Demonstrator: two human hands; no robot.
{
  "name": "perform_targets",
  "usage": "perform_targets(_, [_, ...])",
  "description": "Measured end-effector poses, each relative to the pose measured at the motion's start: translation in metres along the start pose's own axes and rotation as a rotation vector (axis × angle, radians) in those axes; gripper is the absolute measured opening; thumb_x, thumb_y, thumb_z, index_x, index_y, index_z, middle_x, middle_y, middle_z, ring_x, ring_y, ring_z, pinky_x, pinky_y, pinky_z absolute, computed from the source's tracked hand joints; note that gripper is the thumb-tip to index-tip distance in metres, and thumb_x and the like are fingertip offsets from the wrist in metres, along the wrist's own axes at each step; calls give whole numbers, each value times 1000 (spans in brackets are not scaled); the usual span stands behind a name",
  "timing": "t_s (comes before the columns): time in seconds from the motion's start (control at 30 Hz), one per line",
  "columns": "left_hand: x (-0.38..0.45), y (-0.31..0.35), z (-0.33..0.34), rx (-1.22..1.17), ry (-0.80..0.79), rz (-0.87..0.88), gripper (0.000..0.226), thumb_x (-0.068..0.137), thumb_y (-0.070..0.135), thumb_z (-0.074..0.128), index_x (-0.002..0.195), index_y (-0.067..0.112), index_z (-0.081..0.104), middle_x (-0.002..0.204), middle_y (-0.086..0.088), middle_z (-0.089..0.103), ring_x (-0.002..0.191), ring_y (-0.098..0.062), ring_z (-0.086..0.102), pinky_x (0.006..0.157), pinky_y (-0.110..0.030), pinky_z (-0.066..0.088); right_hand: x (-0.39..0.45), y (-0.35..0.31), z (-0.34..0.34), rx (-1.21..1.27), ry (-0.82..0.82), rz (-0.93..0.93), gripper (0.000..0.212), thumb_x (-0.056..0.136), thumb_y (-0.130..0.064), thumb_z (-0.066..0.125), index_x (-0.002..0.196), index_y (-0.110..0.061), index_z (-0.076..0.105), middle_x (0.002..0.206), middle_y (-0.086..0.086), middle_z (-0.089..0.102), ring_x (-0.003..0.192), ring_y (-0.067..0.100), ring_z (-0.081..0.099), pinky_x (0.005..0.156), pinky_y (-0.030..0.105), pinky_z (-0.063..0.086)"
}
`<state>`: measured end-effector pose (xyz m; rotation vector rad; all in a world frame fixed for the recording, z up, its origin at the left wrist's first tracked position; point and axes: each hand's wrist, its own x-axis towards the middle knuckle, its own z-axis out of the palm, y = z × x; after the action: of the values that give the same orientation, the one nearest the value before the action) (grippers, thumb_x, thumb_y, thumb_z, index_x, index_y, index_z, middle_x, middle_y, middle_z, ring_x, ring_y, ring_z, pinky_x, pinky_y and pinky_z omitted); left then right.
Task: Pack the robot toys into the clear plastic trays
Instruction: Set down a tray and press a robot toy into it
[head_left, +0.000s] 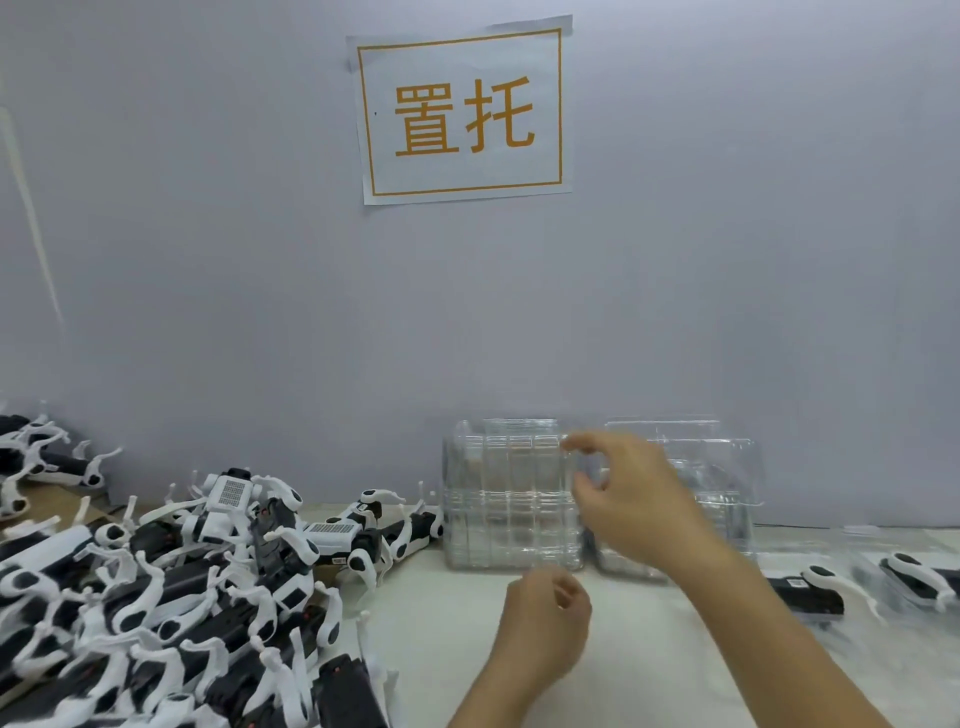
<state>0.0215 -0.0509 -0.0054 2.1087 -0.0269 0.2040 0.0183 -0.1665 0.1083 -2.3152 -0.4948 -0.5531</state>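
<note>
Head view: right hand (631, 501) w/ thumb and fingers curved, half open, at the tray stack (511, 499), grip unclear. Left hand (548, 618) loosely curled, holding nothing. Toys (171, 587) piled left.

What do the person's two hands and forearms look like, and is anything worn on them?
Both the left hand and the right hand are bare: no gloves, rings or watch show. The forearms are bare too, with no sleeve in view.
</note>
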Motion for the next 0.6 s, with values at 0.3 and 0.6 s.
perform_targets(0.3, [3,-16,-6,66,45,-25,14,91,20,51,88,28,62,110,1,63,89,-8,55,77,-16,45,31,86,21,-265,-9,212,82,95,-23,52,156,-37,-1,163,-12,-12,111,28,58,85,39,48])
perform_targets(0.6, [5,-20,-7,48,69,-33,14,92,19,51,91,26,63,112,2,62,93,-13,58,76,-21,47,19,81,5,-256,269,302,21,93,-15,62,110,-25,68,114,-2,48,85,27,56,69,35,41])
